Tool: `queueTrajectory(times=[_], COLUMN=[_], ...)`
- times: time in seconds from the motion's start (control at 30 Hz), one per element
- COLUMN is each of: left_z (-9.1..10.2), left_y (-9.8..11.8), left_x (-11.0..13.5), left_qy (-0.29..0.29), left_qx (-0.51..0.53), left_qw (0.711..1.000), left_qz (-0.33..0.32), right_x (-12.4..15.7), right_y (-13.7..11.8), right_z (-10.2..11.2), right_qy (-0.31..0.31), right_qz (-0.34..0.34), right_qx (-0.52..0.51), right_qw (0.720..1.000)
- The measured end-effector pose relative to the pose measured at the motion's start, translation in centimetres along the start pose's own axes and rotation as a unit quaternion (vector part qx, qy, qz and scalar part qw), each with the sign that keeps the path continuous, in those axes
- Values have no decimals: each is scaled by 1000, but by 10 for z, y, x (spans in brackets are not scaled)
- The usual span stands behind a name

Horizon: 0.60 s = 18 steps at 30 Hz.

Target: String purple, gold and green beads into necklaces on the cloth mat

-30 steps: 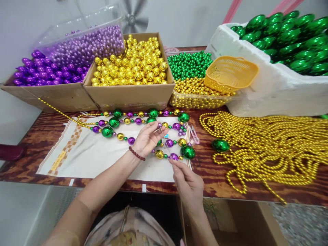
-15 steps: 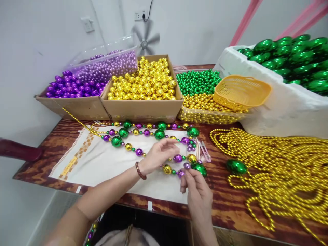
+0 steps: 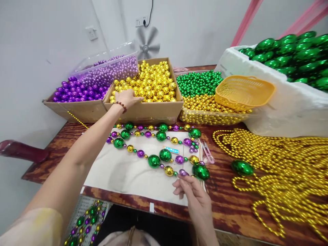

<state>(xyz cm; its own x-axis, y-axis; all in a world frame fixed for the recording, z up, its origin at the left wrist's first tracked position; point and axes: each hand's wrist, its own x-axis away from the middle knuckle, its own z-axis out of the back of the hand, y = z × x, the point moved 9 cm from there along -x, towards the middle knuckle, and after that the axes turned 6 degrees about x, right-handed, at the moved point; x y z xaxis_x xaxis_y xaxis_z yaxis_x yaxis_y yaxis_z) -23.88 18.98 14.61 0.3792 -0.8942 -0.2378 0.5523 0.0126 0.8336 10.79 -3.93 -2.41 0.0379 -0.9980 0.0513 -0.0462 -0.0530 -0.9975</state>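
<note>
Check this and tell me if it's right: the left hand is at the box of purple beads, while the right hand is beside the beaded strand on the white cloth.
The colour is wrong: the head view shows the left hand at the box of gold beads. The right hand is beside the beaded strand on the white cloth.

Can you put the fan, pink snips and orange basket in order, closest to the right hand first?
From the right hand, in the head view:
1. Pink snips: by the cloth's right edge.
2. Orange basket: farther back, to the right.
3. Fan: farthest, behind the gold-bead box.
</note>
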Motion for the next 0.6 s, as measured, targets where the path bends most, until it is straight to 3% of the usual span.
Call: queueTrajectory(times=[0.07, 0.17, 0.23, 0.3, 0.37, 0.43, 0.53, 0.6], left_z=[-4, 6, 12, 2, -26, -63, -112, -127], left_y=[1, 19, 29, 26, 14, 6, -2, -8], left_x=[1, 14, 35, 64, 101, 145, 207, 230], left_qy=[-22, 9, 37, 15, -49, -121, -218, -229], left_qx=[-26, -16, 57, 184, 354, 483, 576, 599], left_qw=[999, 998, 993, 980, 934, 862, 758, 721], left_qz=[13, -53, -100, -78, 5, 97, 217, 262], right_x=[2, 5, 5, 4, 3, 2, 3, 6], right_y=[3, 6, 6, 4, 2, 0, -3, -5], right_z=[2, 8, 12, 12, 8, 3, -1, -2], right_qy=[10, 33, 50, 54, 47, 38, 28, 23], right_qz=[-11, -13, 0, 23, 40, 46, 52, 61], right_qx=[-8, -20, -19, -7, 13, 27, 40, 47], right_qw=[1000, 999, 999, 998, 998, 998, 997, 997])
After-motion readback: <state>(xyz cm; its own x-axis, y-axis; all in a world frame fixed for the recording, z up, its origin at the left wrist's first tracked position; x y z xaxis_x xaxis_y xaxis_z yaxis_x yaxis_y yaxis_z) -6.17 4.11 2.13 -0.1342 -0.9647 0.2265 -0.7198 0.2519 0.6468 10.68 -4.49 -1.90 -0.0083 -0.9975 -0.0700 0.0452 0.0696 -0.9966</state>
